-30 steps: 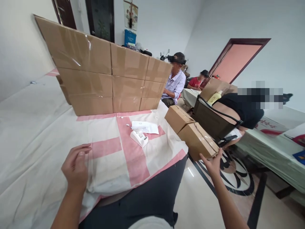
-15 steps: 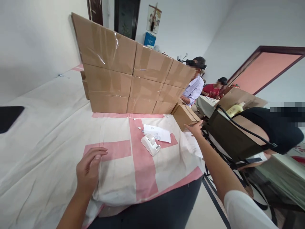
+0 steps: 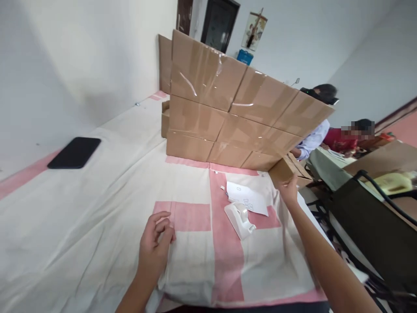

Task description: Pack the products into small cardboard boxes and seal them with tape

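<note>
My right hand (image 3: 288, 190) reaches out to a small cardboard box (image 3: 282, 171) at the right end of the box stack and grips its near edge. My left hand (image 3: 154, 248) rests on the cream and pink cloth (image 3: 107, 208) near the front of the table, fingers loosely curled with nothing in them. A white tape dispenser (image 3: 240, 214) and a sheet of white paper (image 3: 246, 198) lie on the cloth between my hands. Behind them stands a wall of stacked brown cardboard boxes (image 3: 234, 113), shiny with tape.
A black tablet-like slab (image 3: 75, 152) lies on the cloth at the far left. A dark bag (image 3: 368, 230) stands at the right. Two people (image 3: 325, 130) sit beyond the boxes at another table. White walls close the left side.
My view has swung left. My right hand has carried the small box from off the table's right edge up to the right end of the stack. My left fingers have curled.
</note>
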Tool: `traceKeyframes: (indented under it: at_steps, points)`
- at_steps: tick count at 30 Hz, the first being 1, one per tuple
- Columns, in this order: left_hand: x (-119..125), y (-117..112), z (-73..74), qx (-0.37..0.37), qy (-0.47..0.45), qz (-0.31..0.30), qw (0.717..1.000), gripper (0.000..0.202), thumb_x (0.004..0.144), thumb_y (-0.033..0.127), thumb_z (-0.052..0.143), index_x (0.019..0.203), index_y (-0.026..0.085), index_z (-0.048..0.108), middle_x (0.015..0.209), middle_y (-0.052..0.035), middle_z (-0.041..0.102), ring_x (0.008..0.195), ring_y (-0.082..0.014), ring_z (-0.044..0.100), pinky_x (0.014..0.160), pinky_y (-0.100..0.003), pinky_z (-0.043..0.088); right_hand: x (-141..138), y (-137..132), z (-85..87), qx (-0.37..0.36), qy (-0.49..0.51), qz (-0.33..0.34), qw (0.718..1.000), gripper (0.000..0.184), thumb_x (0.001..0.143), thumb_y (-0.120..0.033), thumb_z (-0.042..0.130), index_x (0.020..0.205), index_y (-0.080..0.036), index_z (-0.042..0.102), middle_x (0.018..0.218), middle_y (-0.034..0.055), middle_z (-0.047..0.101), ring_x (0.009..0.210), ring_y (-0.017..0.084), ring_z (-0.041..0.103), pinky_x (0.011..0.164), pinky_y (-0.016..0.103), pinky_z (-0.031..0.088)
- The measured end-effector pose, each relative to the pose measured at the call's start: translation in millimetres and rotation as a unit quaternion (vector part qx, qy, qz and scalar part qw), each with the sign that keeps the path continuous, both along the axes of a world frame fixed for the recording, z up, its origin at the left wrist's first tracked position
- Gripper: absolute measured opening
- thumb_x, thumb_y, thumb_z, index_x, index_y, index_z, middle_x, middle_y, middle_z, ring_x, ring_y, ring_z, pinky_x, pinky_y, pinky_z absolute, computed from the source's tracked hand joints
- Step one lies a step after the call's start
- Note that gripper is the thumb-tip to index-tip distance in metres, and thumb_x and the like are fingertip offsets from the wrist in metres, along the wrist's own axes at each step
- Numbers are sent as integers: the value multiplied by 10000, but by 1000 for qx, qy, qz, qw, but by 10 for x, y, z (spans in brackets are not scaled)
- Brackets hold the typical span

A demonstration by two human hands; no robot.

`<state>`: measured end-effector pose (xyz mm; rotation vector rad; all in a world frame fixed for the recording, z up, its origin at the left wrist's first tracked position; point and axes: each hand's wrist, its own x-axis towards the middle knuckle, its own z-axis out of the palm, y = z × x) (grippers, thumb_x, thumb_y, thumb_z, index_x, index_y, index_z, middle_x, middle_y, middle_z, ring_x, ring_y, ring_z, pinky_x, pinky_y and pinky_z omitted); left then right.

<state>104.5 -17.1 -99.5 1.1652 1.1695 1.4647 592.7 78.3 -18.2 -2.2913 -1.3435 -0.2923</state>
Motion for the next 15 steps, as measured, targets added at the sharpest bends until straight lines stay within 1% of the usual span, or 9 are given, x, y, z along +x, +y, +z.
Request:
traceKeyframes:
  at_steps: [1,2,4,6,7,9,11,13,15]
  points:
    - [0,3,1,-27,-28,12,999,239,899,347,591,1115,254,545,587,65,515,524,-134,509,534,-241,435,-152,90,-67,3,18,28,999,742,919,-324,466,1520,51,248,926,158,706,817,244,683,756,365,518]
    - [-1,10,3,-48,-52,18,997,277,894,350,587,1148,260,524,570,77,474,494,-127,465,500,-229,398,-343,188,-125,6,38,75,996,758,895,-318,494,1526,21,247,898,121,708,780,231,672,749,356,521]
    - [-11,33,10,-75,-87,25,993,288,883,355,579,1149,265,514,561,86,410,477,-119,402,474,-216,338,-848,399,-193,8,82,211,974,686,876,-317,517,1487,-54,350,858,66,693,726,204,641,728,337,515]
    - [-41,52,11,-92,-103,29,990,286,874,369,577,1134,269,513,558,91,359,470,-114,354,478,-212,304,-1492,611,-189,-10,89,339,937,532,895,-313,499,1383,-102,491,847,53,676,719,189,614,704,312,491]
    - [-69,55,7,-99,-103,28,989,294,870,383,581,1133,270,512,561,91,352,470,-113,342,483,-213,295,-1847,707,-172,-39,77,384,919,458,897,-300,505,1315,-119,554,854,52,677,712,179,604,706,302,477]
    - [-156,48,-2,-112,-96,19,989,332,854,426,599,1134,265,519,564,87,365,464,-111,330,483,-217,278,-2569,854,-141,-93,56,457,883,363,902,-263,521,1236,-158,617,890,47,692,725,161,600,739,287,456]
    - [-280,35,0,-127,-90,19,988,374,836,472,622,1128,251,543,542,89,363,455,-109,315,474,-217,257,-3222,926,-148,-136,44,517,844,337,915,-261,541,1233,-182,620,990,58,698,800,159,618,783,280,443]
    - [-422,33,21,-145,-92,42,984,409,824,507,639,1113,225,577,511,95,348,454,-102,307,476,-212,250,-3719,936,-197,-193,16,554,810,300,912,-279,562,1186,-179,633,1058,80,680,899,184,627,802,284,436]
    - [-553,58,49,-153,-103,87,979,445,813,539,650,1095,197,606,485,97,336,458,-95,307,487,-205,256,-4025,927,-263,-254,-34,572,779,293,889,-346,593,1120,-172,638,1081,99,650,901,209,624,761,293,434]
